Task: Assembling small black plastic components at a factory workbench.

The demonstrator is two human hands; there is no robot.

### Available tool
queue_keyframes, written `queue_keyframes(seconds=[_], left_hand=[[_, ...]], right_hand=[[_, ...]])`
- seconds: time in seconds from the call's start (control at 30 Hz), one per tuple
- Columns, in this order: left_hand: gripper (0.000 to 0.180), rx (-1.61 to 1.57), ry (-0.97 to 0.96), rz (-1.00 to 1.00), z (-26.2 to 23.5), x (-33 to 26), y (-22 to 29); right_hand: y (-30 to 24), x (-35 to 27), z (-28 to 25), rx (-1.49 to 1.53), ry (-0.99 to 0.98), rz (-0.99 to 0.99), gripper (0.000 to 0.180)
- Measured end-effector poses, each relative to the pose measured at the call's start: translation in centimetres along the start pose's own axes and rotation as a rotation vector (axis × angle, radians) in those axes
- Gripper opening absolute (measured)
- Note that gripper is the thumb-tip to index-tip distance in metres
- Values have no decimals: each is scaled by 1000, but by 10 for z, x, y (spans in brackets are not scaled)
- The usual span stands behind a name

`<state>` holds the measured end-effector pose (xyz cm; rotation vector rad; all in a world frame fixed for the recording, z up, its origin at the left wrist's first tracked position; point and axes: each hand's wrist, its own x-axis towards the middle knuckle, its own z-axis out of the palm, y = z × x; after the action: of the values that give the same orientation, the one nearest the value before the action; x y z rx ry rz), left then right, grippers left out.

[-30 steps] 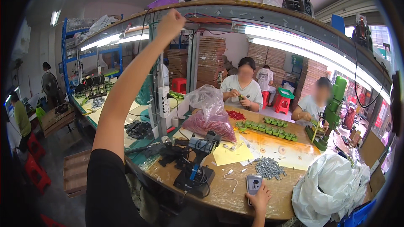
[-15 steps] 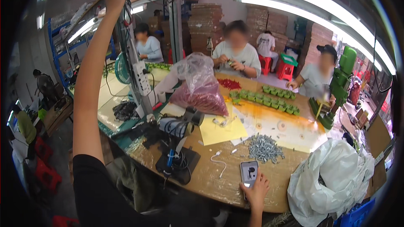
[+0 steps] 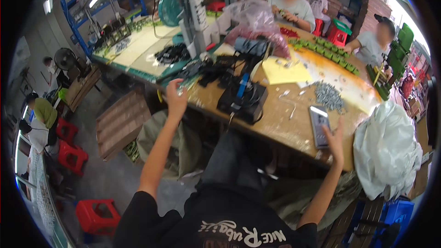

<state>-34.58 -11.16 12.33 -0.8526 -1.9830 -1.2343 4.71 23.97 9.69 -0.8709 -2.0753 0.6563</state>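
Wooden tabletop (image 3: 294, 124) carries a grey phone (image 3: 318, 125) near its front edge, just right of a black machine (image 3: 243, 101). The right hand (image 3: 335, 140) rests its fingers on the phone's lower corner, loosely spread. Left of the machine, the left hand (image 3: 176, 98) hangs open, empty, by the tabletop's edge. Beyond the phone lies a heap of metal screws (image 3: 328, 95).

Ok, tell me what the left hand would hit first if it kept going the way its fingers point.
The left hand points up toward the wooden workbench. It would likely meet the bench's near edge first, then the black parts heaped just beyond. Depth is unclear, so the hand may be above the edge already.
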Motion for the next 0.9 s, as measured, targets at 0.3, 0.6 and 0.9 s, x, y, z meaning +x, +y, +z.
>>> queue_keyframes(seconds=[0.3, 0.6, 0.9], left_hand=[[40, 344, -255, 74, 30, -67, -65], [48, 286, -398, -104, 20, -62, -59], [42, 288, -242, -48, 25, -78, -43]], right_hand=[[24, -47, -7, -281, 573, -145, 27], [-4, -67, 6, -302, 645, 32, 29], [13, -76, -8, -388, 591, -20, 29]])
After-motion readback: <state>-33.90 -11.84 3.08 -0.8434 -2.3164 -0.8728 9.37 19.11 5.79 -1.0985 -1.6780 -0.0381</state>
